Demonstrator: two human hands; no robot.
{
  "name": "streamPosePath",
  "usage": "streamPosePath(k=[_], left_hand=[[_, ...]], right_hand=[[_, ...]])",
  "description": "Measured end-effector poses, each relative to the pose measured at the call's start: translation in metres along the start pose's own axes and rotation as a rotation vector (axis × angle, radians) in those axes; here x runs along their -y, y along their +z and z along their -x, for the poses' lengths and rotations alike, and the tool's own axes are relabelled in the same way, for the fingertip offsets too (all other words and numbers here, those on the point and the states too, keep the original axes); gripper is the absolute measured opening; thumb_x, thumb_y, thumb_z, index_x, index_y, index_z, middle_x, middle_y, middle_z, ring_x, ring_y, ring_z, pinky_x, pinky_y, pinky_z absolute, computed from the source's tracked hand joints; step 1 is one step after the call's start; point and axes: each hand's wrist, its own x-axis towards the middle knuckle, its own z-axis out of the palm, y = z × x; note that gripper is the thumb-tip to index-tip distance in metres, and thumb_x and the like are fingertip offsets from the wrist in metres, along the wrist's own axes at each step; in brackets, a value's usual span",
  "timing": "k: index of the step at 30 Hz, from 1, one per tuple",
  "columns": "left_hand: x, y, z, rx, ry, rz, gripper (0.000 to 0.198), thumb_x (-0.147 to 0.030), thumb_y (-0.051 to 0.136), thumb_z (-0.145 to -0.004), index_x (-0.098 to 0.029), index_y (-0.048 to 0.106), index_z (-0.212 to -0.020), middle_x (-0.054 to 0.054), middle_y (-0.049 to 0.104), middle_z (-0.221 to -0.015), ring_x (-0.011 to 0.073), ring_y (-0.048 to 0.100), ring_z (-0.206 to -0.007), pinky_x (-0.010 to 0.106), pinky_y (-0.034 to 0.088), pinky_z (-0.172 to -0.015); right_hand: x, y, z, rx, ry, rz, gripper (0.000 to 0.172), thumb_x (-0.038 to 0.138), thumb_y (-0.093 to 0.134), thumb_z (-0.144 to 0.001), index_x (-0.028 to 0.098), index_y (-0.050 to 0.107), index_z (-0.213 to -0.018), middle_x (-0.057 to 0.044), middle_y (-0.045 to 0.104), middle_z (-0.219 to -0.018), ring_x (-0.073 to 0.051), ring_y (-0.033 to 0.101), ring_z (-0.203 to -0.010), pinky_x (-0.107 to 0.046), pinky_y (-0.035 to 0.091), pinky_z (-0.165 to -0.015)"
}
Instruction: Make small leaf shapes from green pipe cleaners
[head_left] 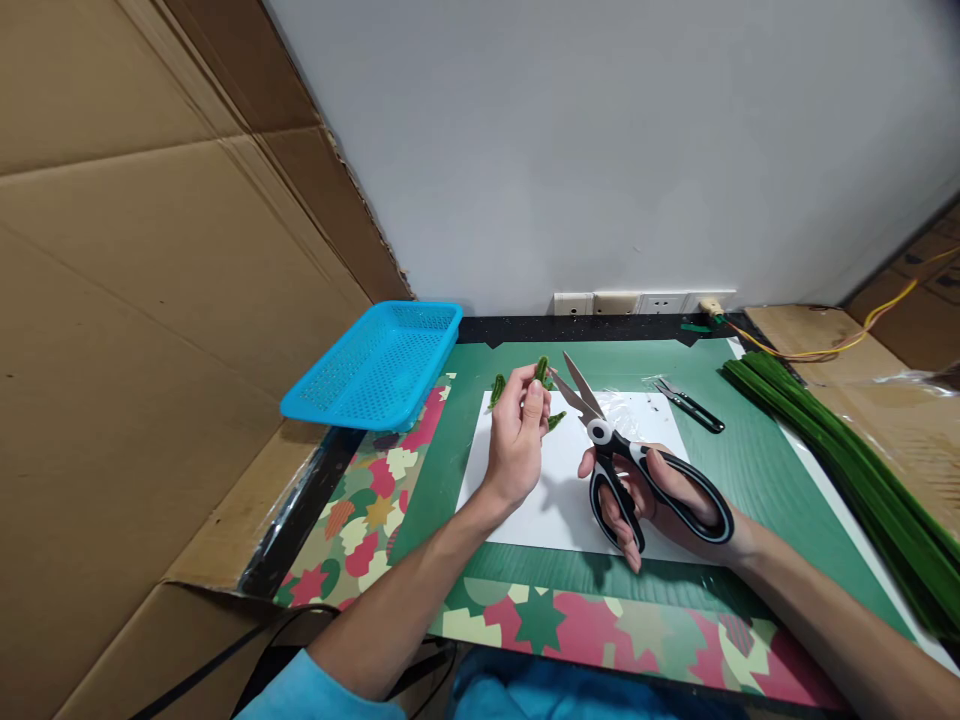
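Observation:
Between the thumb and fingers of my left hand [520,430] is a short, fuzzy green pipe cleaner piece [541,370]. Another green fuzzy bit [498,388] shows just left of my fingers, and a third piece [556,421] appears to their right; whether these join the held one I cannot tell. My right hand [652,495] is closed through the handles of black-and-white scissors [600,431]. The blades are spread apart, their tips close to the held piece. Beneath both hands lies a white sheet of paper [517,520].
A blue perforated basket [360,375] stands at the back left. Small black thread snips [694,408] lie right of some clear plastic wrap [622,410]. Long green pipe cleaners [832,460] lie bundled along the right edge. Sockets with a yellow cable [885,310] line the wall behind.

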Motion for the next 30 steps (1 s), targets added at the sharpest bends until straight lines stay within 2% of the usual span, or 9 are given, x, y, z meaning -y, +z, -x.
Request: streamPosePath(k=[8, 21, 30], left_hand=[[0.0013, -0.0020, -0.0003, -0.015, 0.048, -0.071, 0.030, -0.049, 0.056, -0.104, -0.023, 0.066, -0.117, -0.002, 0.050, -0.077, 0.0119, 0.042, -0.062, 0.021, 0.030, -0.051], [0.0006, -0.0029, -0.0008, -0.028, 0.089, -0.149, 0.033, -0.048, 0.057, -0.103, -0.023, 0.069, -0.120, -0.001, 0.050, -0.076, 0.0133, 0.043, -0.064, 0.023, 0.034, -0.056], [0.0038, -0.0050, -0.0004, -0.025, 0.095, -0.197, 0.032, -0.046, 0.056, -0.104, -0.024, 0.068, -0.123, 0.000, 0.056, -0.082, 0.0111, 0.046, -0.061, 0.022, 0.036, -0.054]], right_hand=[[0.0003, -0.0032, 0.0003, -0.001, 0.013, 0.018, 0.060, 0.065, 0.049, -0.104, 0.015, 0.056, -0.137, -0.003, 0.064, -0.078, -0.017, 0.066, -0.060, -0.029, 0.057, -0.053], [0.0018, -0.0010, -0.0007, 0.002, 0.009, 0.058, 0.060, 0.064, 0.051, -0.104, 0.015, 0.056, -0.138, -0.003, 0.065, -0.079, -0.017, 0.067, -0.059, -0.027, 0.054, -0.053], [0.0006, 0.0003, -0.0002, -0.015, 0.015, 0.015, 0.060, 0.065, 0.052, -0.103, 0.016, 0.056, -0.138, -0.002, 0.064, -0.075, -0.017, 0.066, -0.058, -0.029, 0.058, -0.054]])
